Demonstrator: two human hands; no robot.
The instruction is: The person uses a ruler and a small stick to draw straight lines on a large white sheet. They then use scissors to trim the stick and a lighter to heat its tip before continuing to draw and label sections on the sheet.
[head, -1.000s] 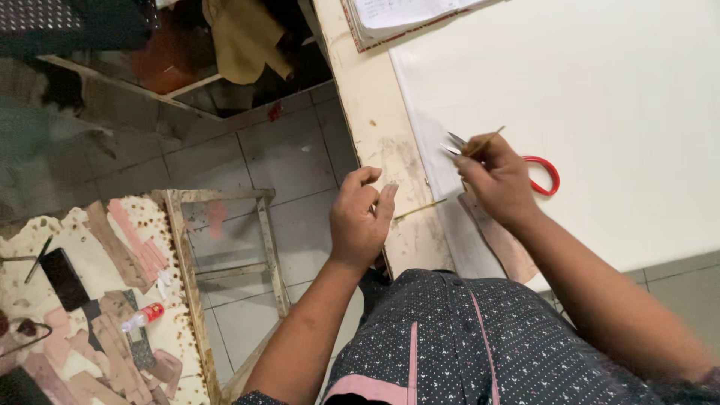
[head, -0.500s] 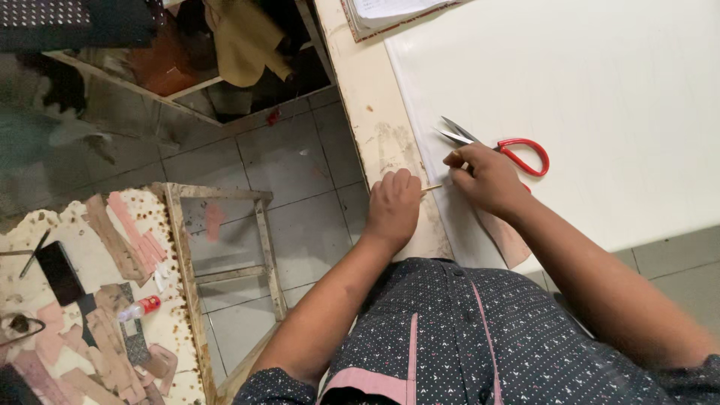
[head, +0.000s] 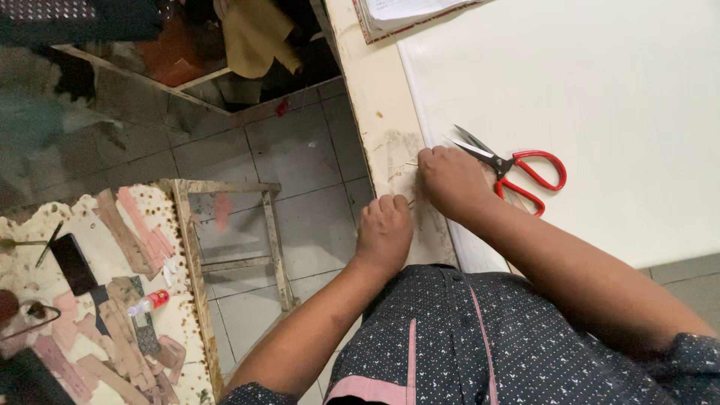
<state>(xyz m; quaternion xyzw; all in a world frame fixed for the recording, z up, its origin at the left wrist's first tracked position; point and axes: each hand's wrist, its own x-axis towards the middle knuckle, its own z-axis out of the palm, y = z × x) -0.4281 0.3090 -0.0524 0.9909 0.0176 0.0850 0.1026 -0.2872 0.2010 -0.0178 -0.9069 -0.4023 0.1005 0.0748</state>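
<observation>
The left hand (head: 384, 232), curled at the worn front edge of the cream worktop (head: 375, 112), and the right hand (head: 450, 180) just beyond each seem to pinch a thin pale sliver (head: 412, 163), apparently steadying it between them. Red-handled steel scissors (head: 517, 169) lie just right of the right hand on the white board (head: 600, 90), within easy reach.

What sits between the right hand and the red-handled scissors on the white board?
Nothing visible. The scissors lie open on the white board right beside the right hand, blades pointing toward its knuckles, with bare board between them.
</observation>
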